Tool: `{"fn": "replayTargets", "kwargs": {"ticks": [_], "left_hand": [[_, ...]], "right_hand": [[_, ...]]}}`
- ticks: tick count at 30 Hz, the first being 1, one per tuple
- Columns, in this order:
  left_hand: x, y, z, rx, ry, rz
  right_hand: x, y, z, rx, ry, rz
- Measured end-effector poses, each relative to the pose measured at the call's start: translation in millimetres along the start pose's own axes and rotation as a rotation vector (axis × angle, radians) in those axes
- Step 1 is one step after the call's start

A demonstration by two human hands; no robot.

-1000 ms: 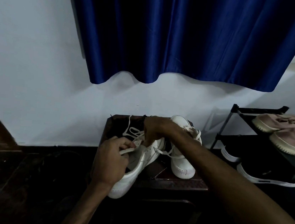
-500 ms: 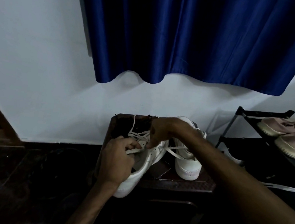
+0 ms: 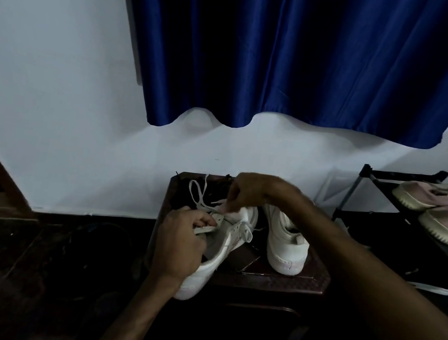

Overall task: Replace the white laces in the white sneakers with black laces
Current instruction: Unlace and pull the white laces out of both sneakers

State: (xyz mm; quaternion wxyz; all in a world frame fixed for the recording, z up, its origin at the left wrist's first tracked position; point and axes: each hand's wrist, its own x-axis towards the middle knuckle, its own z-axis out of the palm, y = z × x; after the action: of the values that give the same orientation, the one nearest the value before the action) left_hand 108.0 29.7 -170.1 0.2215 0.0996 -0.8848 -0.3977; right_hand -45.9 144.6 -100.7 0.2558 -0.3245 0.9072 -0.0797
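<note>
White lace (image 3: pixel 199 195) pulled looser than a second ago | right hand (image 3: pixel 248 192) pinches it | left hand (image 3: pixel 179 245) grips sneaker (image 3: pixel 226 245) | unlacing underway, relacing not begun

- right hand (image 3: pixel 248 192) fingertips (image 3: pixel 229 202) are a blur on the sneaker (image 3: pixel 229 241), lace or tongue, can't tell
- left hand (image 3: pixel 180 243) hides that sneaker's near side
- pink shoes (image 3: pixel 439 196) at 3 o'clock run off the edge
- dark tangle (image 3: pixel 180 192) on the stool (image 3: pixel 274 282), 11 o'clock of the sneaker: too dim to tell
</note>
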Motion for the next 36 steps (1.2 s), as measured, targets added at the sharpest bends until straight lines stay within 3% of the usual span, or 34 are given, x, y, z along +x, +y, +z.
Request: {"fn": "replayTargets", "kwargs": {"ticks": [2,4,6,10,12,14,17,20,22,24,26,28,29,30,31,36], "left_hand": [[-0.5,-0.4,0.4,0.012,-0.001,0.004],[-1.3,-0.8,0.4,0.025,0.0,0.005],[-1.6,-0.5,0.6,0.031,0.0,-0.001],[-1.5,2.0,-0.1,0.031,-0.005,-0.016],[-1.6,2.2,-0.3,0.034,-0.003,-0.019],[-1.9,1.4,-0.5,0.027,0.0,-0.025],[-1.3,0.0,1.2,0.021,0.006,-0.02],[-0.6,-0.8,2.5,0.024,0.013,-0.003],[-0.8,-1.2,2.2,0.025,0.012,-0.004],[-1.9,-1.5,1.8,0.03,0.011,0.0],[-2.6,-1.3,1.6,0.021,0.01,-0.004],[-3.1,0.9,1.6,0.011,0.007,-0.014],[-3.0,1.4,1.3,0.01,0.006,-0.018],[-3.0,1.7,0.8,0.013,0.006,-0.021],[-3.0,1.8,0.4,0.018,0.004,-0.023],[-2.5,1.8,0.4,0.036,0.016,-0.031]], "right_hand": [[-0.2,-1.6,8.1,-0.052,-0.061,0.018],[4.6,-4.4,12.9,-0.128,-0.012,0.018],[6.6,-11.7,10.8,-0.059,0.102,0.002],[-3.0,-31.1,-23.4,0.864,0.598,-0.145],[-7.6,-31.5,-36.3,1.048,0.721,-0.215],[-7.4,-22.9,-33.9,0.821,0.678,-0.238],[-1.6,0.5,-12.6,0.27,0.276,-0.065],[-3.9,9.5,7.1,0.016,-0.01,0.011],[-3.6,7.3,15.9,-0.057,-0.009,0.014],[-0.6,2.7,19.2,-0.091,0.118,-0.009],[1.7,-5.2,13.2,0.153,0.432,-0.031],[-0.7,-10.8,-4.2,0.613,0.77,-0.094],[-3.1,-10.9,-16.3,0.718,0.874,-0.099],[-4.3,-8.0,-27.3,0.677,0.908,-0.072],[-5.1,-3.0,-35.2,0.543,0.867,-0.038],[-11.5,17.6,-16.0,-0.165,0.29,0.285]]}}
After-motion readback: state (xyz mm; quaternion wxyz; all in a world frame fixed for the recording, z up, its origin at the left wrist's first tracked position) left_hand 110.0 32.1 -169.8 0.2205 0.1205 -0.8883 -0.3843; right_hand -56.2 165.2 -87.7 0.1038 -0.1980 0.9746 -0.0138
